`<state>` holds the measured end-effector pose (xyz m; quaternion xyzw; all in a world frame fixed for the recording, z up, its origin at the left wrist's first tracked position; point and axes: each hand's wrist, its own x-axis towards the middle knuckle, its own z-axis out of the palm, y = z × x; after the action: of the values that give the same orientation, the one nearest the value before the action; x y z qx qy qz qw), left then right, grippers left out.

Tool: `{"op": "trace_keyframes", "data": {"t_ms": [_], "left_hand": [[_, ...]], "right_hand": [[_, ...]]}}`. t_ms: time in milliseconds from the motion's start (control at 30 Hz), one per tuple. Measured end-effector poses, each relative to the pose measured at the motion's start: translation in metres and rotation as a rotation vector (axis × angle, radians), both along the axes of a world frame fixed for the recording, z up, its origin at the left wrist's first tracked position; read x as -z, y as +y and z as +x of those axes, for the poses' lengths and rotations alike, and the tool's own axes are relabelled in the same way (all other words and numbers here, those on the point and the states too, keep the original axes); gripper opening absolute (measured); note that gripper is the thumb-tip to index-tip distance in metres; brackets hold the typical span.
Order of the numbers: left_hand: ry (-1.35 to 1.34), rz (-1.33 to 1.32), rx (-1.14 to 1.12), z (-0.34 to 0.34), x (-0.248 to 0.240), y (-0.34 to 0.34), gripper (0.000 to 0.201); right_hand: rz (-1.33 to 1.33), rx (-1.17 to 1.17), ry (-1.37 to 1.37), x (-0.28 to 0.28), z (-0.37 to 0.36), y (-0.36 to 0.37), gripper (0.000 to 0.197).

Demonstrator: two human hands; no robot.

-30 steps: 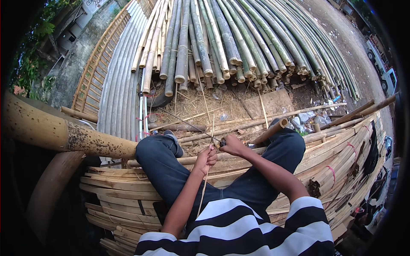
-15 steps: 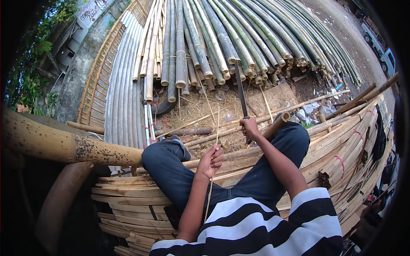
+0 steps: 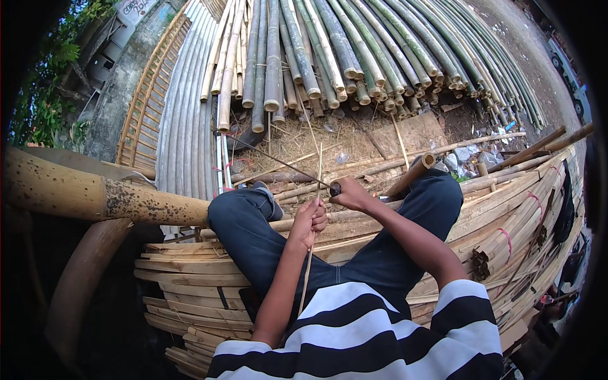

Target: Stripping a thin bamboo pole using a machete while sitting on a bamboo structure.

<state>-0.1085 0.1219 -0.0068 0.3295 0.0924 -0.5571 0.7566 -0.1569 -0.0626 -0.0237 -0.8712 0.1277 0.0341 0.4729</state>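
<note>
My left hand [image 3: 308, 223] is closed around a thin bamboo strip [image 3: 306, 278]. The strip stands tilted, from near my waist up past my fist. In my closed right hand [image 3: 352, 194] is a long-bladed knife [image 3: 278, 160], its dark handle end facing me. Its narrow blade points away to the far left and crosses the strip just above my left fist. Whether the edge touches the strip I cannot tell. Both hands are over my lap, between my bent knees in dark jeans.
Whole bamboo poles [image 3: 354, 50] lie stacked ahead. Split bamboo slats [image 3: 196, 278] are piled under and beside me. A thick bamboo pole [image 3: 152, 206] juts in at left, and a short bamboo piece [image 3: 411, 175] leans by my right knee. Grey corrugated sheets [image 3: 183, 126] lie at far left.
My right hand has moved left toward my left hand. The knife has swung from pointing straight ahead to lying across the strip. My left hand keeps its hold, slightly higher in view.
</note>
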Motion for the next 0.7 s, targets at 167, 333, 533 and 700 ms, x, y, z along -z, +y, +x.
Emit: {"op": "trace_keyframes", "data": {"t_ms": [167,333,533,700], "left_hand": [[-0.316,0.232,-0.032,-0.014,-0.002,0.001,0.023],[-0.121,0.146,0.101,-0.035,-0.016,0.008,0.019],[0.078,0.015,0.038,-0.001,0.000,0.011,0.018],[0.179,-0.119,0.058,0.008,-0.009,0.010,0.015]], "right_hand": [[-0.278,-0.063,0.004,0.004,0.010,-0.002,0.024],[-0.216,0.348,0.293,0.037,0.005,-0.066,0.029],[-0.083,0.446,0.391,0.043,0.002,-0.052,0.039],[-0.022,0.454,0.292,0.045,0.008,-0.045,0.034]]}}
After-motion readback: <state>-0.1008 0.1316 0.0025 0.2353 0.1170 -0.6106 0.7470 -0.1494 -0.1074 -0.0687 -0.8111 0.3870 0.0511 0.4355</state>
